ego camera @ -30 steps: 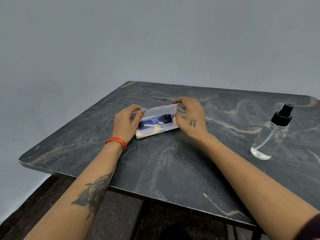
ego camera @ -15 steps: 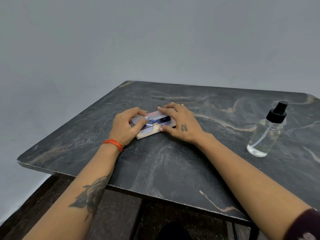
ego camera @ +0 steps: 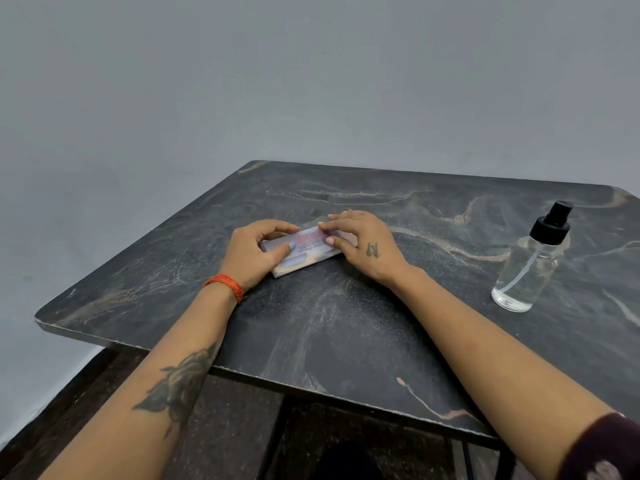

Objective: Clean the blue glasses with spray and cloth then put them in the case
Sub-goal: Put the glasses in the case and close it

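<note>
A: Where's the case (ego camera: 304,249)?

B: Centre of frame, flat on the dark marble table (ego camera: 346,323). Lid looks down, printed label facing up. Glasses aren't visible, so I'd guess they're inside, but I can't confirm.

A: Orientation?

B: Long axis runs lower left to upper right in the frame, a shallow diagonal. Each hand sits at one end.

A: Hands?

B: Left hand (ego camera: 254,254) curls round the lower-left end, thumb lying across the top near the label. Right hand (ego camera: 360,244) covers the upper-right end, fingers bent over the lid, fingertips pressing down. Both are on the case, neither lifted clear.

A: Which is nearer for the next move?

B: Equal, both in contact. If the lid needs a final press, that's straight down under both sets of fingers, no reach needed. Can't tell whether it has latched; the seam is mostly hidden by the hands.

A: Anything else around?

B: Spray bottle (ego camera: 530,261) stands upright at the right of the frame, well apart from the case, beyond the right forearm. No cloth in view. An orange band is on the left wrist.
</note>
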